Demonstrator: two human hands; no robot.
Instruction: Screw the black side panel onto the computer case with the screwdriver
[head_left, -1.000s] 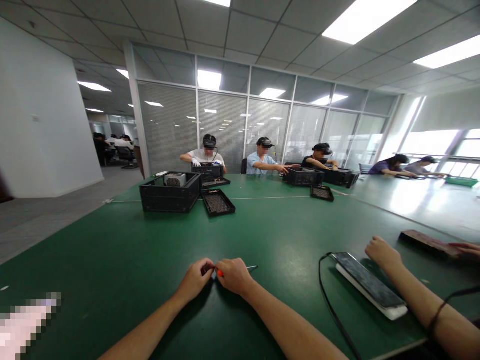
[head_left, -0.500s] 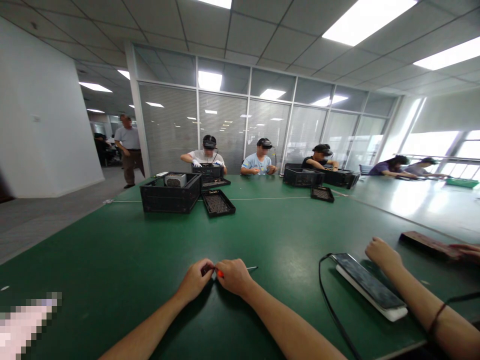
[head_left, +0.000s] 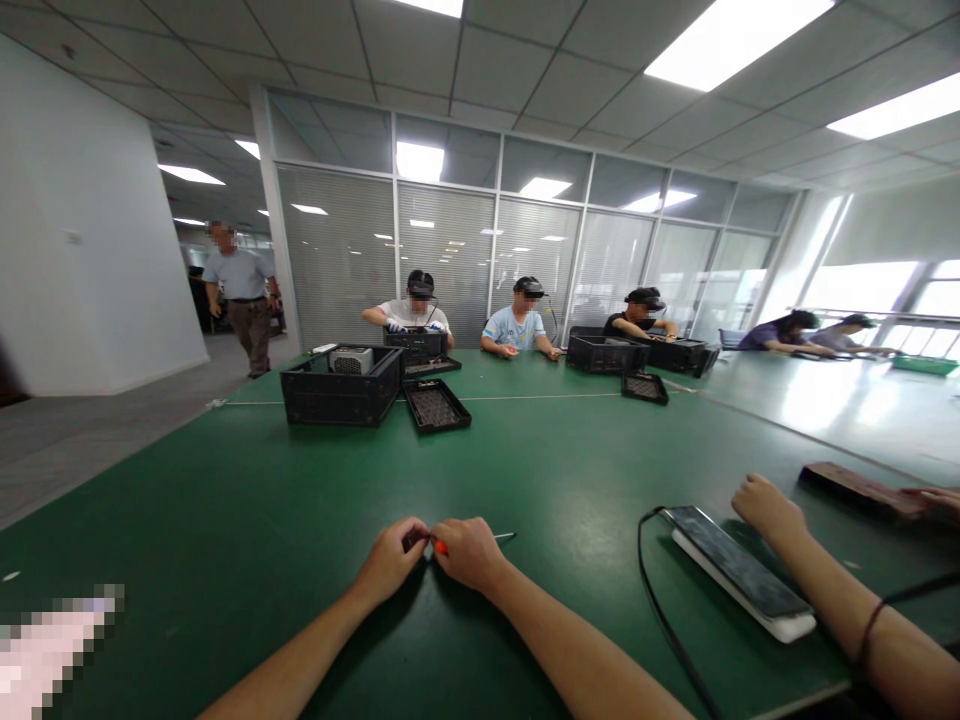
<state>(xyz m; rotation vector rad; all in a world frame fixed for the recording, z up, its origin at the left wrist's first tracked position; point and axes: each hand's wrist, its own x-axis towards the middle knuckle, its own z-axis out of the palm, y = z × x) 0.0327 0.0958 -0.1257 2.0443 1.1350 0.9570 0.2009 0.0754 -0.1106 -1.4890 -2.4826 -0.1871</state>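
Observation:
My left hand (head_left: 388, 560) and my right hand (head_left: 469, 550) rest together on the green table (head_left: 247, 510), knuckles nearly touching. My right hand is closed around a small screwdriver (head_left: 495, 538) with an orange handle; its thin metal shaft pokes out to the right, just above the table. My left hand's fingertips pinch something tiny at the handle end, too small to make out.
A neighbour's arm (head_left: 817, 570) lies at the right beside a phone on a white power bank (head_left: 739, 580) with a black cable (head_left: 660, 610). Black crates (head_left: 341, 385) and trays (head_left: 436, 405) stand farther back. Several seated people work at the far edge; one person (head_left: 238, 295) walks at the left.
My hands have stayed put. The standing person at the left has walked closer along the corridor. A seated worker in blue has pulled an arm back.

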